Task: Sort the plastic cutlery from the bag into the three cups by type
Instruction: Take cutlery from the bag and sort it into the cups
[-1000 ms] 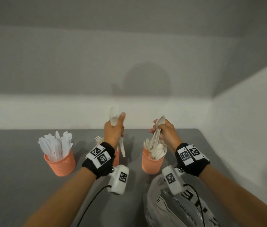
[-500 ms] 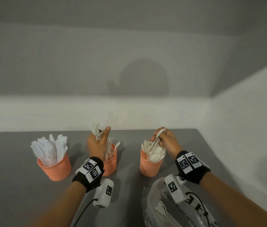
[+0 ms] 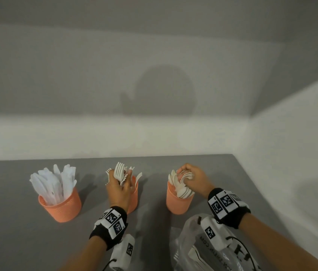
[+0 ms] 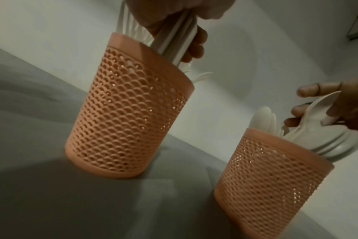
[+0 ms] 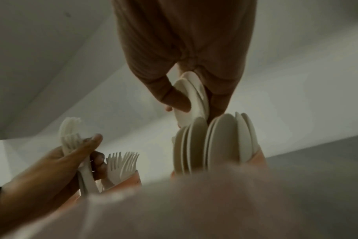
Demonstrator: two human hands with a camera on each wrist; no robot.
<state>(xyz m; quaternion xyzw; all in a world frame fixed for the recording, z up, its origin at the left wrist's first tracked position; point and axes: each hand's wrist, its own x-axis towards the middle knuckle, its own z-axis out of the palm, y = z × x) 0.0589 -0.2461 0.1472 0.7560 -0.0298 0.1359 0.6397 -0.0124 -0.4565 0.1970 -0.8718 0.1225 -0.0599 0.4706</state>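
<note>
**A:** Take me left to right, what have I got on the worktop [image 3: 13, 231]?

**B:** Far left, the knife cup [image 3: 61, 207], orange lattice plastic, with flat white knives [image 3: 53, 184] fanned upright. Nobody's touching it.

**A:** And my left hand [image 3: 118, 190]?

**B:** At the fork cup [image 4: 129, 110], the middle one. The grip is curled round a small bundle of forks [image 3: 120, 172] by the handles, tines up, with the handle ends going in at the rim.

**A:** They'll be light and springy, I'd say, and slick against each other. Holding low on the handles looks right to me; the tines would snag.

**B:** Next, the spoon cup [image 3: 176, 202], same perforated wall, packed with nested spoons [image 5: 213, 142]. Your right hand [image 3: 192, 179] pinches the bowls of a few spoons [image 5: 191, 100] between thumb and fingers just above the rest.

**A:** Smooth rounded bowls, probably slippery. I'd expect them to slide if I ease off early.

**B:** Near right, the bag [image 3: 197, 249]: thin, crinkly, translucent film, with some white cutlery visible inside.
</note>
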